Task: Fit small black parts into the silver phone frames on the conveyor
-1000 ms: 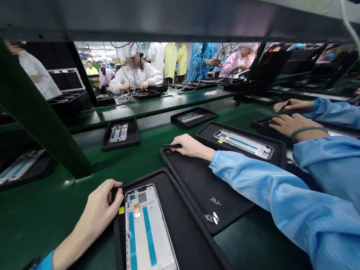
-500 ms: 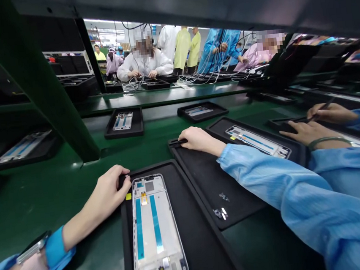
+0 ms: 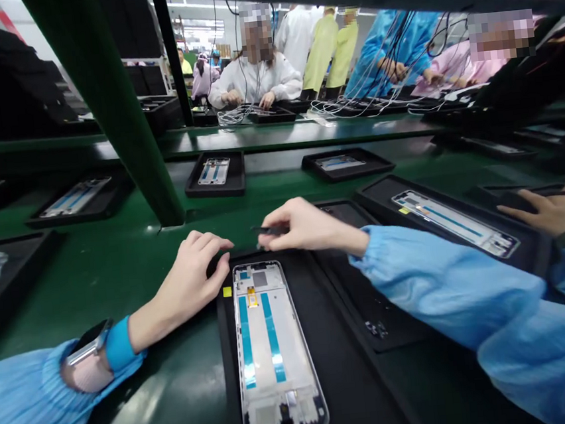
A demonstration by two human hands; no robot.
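A phone frame (image 3: 261, 347) with blue strips and a small orange flex piece lies face up in a black tray (image 3: 348, 372) before me. My left hand (image 3: 195, 267) is at the tray's far left corner, fingers curved, thumb and forefinger slightly apart, with nothing visible between them. Beside its thumb is a small yellow tab (image 3: 227, 292). My right hand (image 3: 294, 227) is closed around dark tweezers (image 3: 270, 230), just above the tray's far edge. A second black tray (image 3: 404, 333) to the right, partly under my sleeve, holds small loose parts (image 3: 376, 328).
More trays with phone frames stand on the green bench: one to the right (image 3: 532, 261), others farther back (image 3: 216, 190). A green post (image 3: 130, 140) rises at left. Another person's hand (image 3: 543, 217) is at far right. People work beyond the cables (image 3: 332, 108).
My right hand has moved with the tweezers from the right tray's far corner to the far edge of the nearer tray. My left thumb and forefinger have parted slightly. The view has shifted.
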